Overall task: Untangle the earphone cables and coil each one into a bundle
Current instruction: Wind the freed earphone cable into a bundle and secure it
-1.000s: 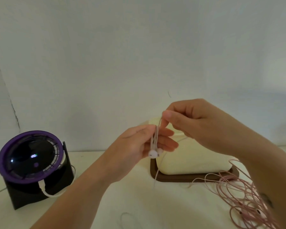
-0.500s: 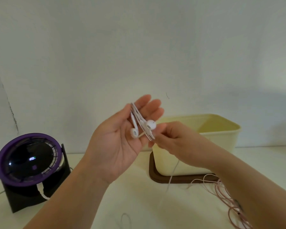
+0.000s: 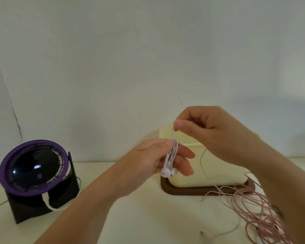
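Note:
White earphones [image 3: 168, 172] hang below my left hand [image 3: 155, 161], with several turns of their white cable wound around its fingers. Just above, my right hand [image 3: 213, 127] pinches the same cable between thumb and forefinger. The cable's loose end trails down past the box to the table. A tangle of pink earphone cable [image 3: 259, 213] lies on the white table at the lower right, partly hidden by my right forearm.
A cream box [image 3: 218, 171] stands on a brown tray [image 3: 183, 191] behind my hands. At the left sits a black device with a purple ring [image 3: 33, 171] and a white cord. A white wall closes the back.
My left hand turned from palm-up with spread fingers to lower, earbuds hanging down. My right hand rose from beneath the earbuds to above my left hand, bringing the cable over the fingers.

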A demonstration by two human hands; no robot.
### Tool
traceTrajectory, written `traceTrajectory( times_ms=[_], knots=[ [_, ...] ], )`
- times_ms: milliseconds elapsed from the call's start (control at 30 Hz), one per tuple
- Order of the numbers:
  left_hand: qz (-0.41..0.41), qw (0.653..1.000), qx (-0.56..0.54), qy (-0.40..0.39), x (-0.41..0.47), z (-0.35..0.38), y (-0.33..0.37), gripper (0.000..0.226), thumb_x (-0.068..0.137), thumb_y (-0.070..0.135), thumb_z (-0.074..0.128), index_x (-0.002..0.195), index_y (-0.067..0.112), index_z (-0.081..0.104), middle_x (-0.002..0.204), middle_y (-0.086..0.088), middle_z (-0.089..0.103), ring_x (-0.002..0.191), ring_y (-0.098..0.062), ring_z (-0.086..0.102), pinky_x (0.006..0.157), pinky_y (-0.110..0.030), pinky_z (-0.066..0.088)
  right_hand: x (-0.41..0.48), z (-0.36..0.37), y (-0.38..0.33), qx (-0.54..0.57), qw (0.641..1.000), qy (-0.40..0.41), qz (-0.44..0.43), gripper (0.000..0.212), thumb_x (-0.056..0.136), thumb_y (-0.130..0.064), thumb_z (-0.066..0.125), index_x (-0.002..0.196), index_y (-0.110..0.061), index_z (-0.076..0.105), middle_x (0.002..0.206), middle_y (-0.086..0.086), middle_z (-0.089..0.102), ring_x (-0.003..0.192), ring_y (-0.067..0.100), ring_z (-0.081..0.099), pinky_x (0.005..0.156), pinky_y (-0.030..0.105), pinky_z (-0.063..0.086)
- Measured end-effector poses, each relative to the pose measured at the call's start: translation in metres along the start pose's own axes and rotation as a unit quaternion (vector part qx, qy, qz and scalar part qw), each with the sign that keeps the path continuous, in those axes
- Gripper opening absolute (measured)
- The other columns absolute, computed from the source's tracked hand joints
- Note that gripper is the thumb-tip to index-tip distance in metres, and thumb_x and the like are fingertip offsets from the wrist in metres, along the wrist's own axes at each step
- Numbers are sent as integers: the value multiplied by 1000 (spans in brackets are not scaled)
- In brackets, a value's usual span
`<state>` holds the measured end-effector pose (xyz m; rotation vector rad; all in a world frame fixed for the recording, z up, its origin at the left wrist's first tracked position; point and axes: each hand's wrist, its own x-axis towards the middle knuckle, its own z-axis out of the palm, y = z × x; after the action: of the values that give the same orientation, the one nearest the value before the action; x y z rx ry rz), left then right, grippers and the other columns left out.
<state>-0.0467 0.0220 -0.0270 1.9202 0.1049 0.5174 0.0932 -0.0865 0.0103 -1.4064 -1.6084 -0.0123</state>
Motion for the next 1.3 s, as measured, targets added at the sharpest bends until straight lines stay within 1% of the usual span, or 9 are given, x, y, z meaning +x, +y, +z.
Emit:
traceTrajectory(
  times_ms=[167,300,367,567,700,833,1000,1133,1300],
  knots=[
    [41,986,-162,-31,0,-3,9,40,90,29,37,91,14,75,76,-8,69,72,-19,64,96,-56,43,3,17,25,90,993,-55,49,26,92,-30,56,74,-14,65,55,-8,45,49,6,34,50,21,30],
    [72,946,-314,41,2,-3,16,35,90,26,46,91,7,76,84,-11,72,79,-21,71,75,-37,59,1,22,24,45,989,-129,56,35,97,-24,48,66,-31,64,49,-13,38,44,3,31,47,13,28],
    [74,930,-345,98,4,-4,18,39,87,27,43,95,5,74,91,-11,73,86,-20,71,77,-36,58,-1,24,20,6,982,-178,61,32,97,-28,47,72,-32,66,51,-12,37,48,3,33,52,15,31],
    [39,976,-123,174,6,-14,2,37,101,26,30,111,12,63,103,-6,73,100,-18,68,89,-37,49,-5,14,-1,-20,968,-246,41,22,95,-31,51,82,-27,68,55,-11,41,53,6,35,55,20,32],
    [5,998,-22,66,4,-13,-9,45,90,41,33,96,19,72,94,-3,73,91,-16,68,83,-27,50,-4,-6,-10,14,989,-143,24,27,95,-24,47,79,-16,67,44,-21,46,44,0,41,48,8,33],
    [-6,996,-80,-32,1,-4,-2,46,89,42,36,90,19,75,85,-7,72,72,-14,63,71,-18,49,0,0,2,11,999,-44,23,28,92,-35,47,71,-25,64,50,-10,37,45,7,29,46,18,28],
    [58,942,-322,-76,1,-10,7,35,90,31,52,105,5,71,94,-11,72,86,-21,70,89,-39,54,2,20,19,39,996,-68,45,30,97,-28,47,80,-10,64,54,-1,46,51,5,36,52,20,32],
    [79,905,-413,64,4,-9,13,40,91,28,42,98,4,73,101,-12,72,92,-21,71,77,-38,58,-2,34,20,-32,986,-155,58,35,98,-27,42,70,-33,61,54,-10,42,49,3,37,54,19,35],
    [72,965,-192,163,7,-15,4,39,100,26,25,113,12,60,105,-5,72,103,-17,67,91,-36,51,-5,30,4,-97,966,-227,69,27,98,-32,41,84,-32,64,62,-4,48,52,5,41,55,19,37]
  ],
)
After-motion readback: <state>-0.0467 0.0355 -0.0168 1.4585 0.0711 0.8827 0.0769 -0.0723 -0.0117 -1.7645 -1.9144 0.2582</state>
